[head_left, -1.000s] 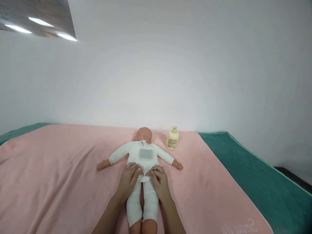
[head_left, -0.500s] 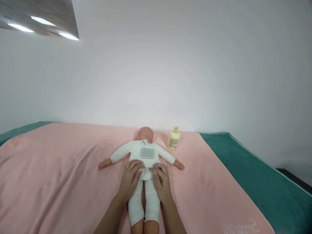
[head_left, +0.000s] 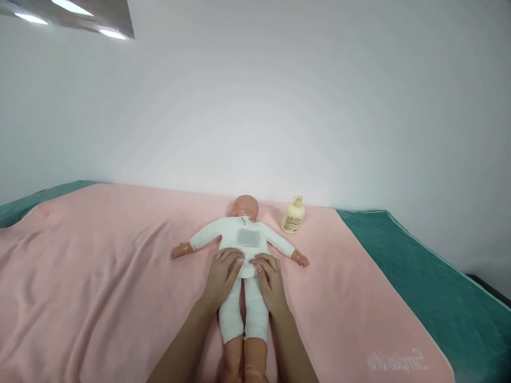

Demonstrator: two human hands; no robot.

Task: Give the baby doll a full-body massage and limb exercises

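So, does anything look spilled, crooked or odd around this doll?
The lettering on the pink blanket, near its lower right corner, reads backwards, perhaps because the reverse side is up. The blanket is also creased left of the doll. No spill shows.

A baby doll with a white cloth body and orange-brown plastic head, hands and lower legs lies flat, apparently face down, on a pink blanket, its smooth bald head away from the viewer and its legs side by side toward the viewer. Both arms stretch outward. A pale grey rectangular panel sits on the upper torso, a short dark cord at the neck, and white cloth covers the legs to about the knees
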